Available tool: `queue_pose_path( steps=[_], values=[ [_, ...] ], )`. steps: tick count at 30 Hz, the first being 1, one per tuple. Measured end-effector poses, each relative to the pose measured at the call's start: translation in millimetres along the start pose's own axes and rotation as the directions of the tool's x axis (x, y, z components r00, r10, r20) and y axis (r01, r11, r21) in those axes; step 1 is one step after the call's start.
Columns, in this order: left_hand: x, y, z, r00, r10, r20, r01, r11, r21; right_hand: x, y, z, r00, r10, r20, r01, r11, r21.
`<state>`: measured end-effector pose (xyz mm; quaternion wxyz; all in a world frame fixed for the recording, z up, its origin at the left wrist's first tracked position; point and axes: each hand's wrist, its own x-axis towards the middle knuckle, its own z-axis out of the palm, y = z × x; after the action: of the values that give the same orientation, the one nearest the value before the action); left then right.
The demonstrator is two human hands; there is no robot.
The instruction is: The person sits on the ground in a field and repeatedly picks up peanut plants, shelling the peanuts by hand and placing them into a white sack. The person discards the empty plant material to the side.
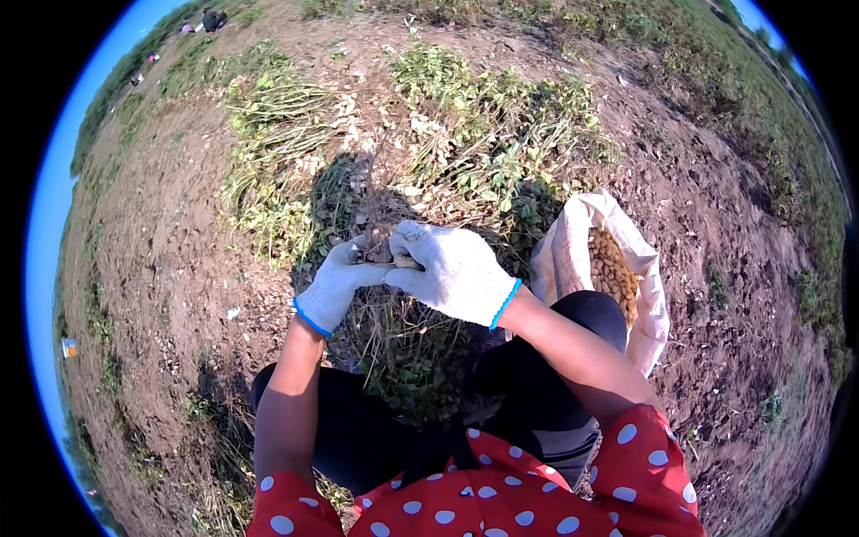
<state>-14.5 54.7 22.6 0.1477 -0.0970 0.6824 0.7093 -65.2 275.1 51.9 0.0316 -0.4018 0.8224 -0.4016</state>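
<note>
My left hand (342, 275), in a white knit glove with a blue cuff edge, is closed on the roots of a pulled peanut plant (386, 211). Beside it my right hand (446, 268), gloved the same way, pinches a peanut pod (407, 262) between thumb and fingers. The two hands meet in front of my knees. Whether the pod is still joined to the roots cannot be told. To the right of my right hand stands a white woven sack (569, 245) with its rim rolled open, holding many peanuts in their shells (609, 268).
Uprooted peanut plants lie in heaps ahead at left (282, 121) and right (496, 134). More leafy stems (409, 362) lie between my legs. Bare brown soil (181, 221) surrounds the heaps. A person in dark clothing (213, 20) is far off at the upper left.
</note>
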Motion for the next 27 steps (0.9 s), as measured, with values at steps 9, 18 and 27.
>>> queue_pose_path(
  steps=[9,18,27],
  values=[
    [-19.5,-7.9,-2.7,0.997,0.029,0.074,-0.01,0.971,-0.241,3.2,51.9,22.9,0.91,-0.284,0.303,-0.392,-0.347,0.852],
    [-4.8,3.3,9.5,0.997,-0.042,-0.071,0.008,0.906,-0.423,-1.2,2.4,-3.0,0.988,0.153,0.007,-0.14,0.886,0.442],
    [-10.0,2.1,10.2,0.994,-0.068,-0.089,0.05,0.981,-0.189,-3.1,8.6,10.5,0.987,0.144,0.076,-0.161,0.936,0.312]
  ],
)
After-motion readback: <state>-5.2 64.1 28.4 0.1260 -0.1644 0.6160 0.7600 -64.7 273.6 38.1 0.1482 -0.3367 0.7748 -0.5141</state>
